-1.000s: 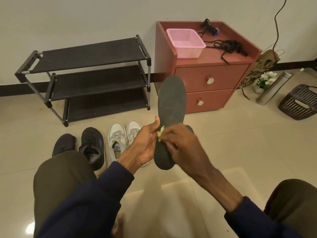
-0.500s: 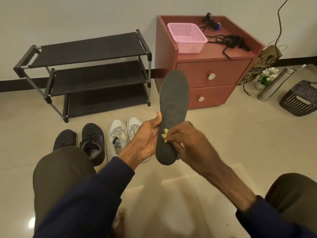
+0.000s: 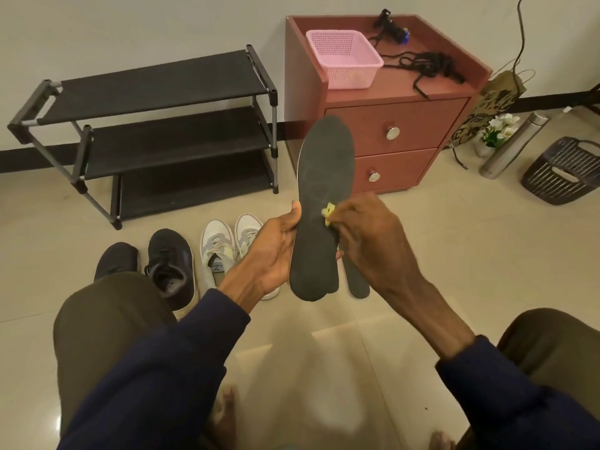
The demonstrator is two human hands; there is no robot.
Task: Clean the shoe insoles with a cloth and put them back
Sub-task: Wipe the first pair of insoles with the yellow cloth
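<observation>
Insole (image 3: 321, 196) upright, toe up, heel toward the person

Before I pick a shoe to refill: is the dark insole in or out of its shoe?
Out. The left hand holds the dark insole upright in the air, clear of the black shoes on the floor.
</observation>
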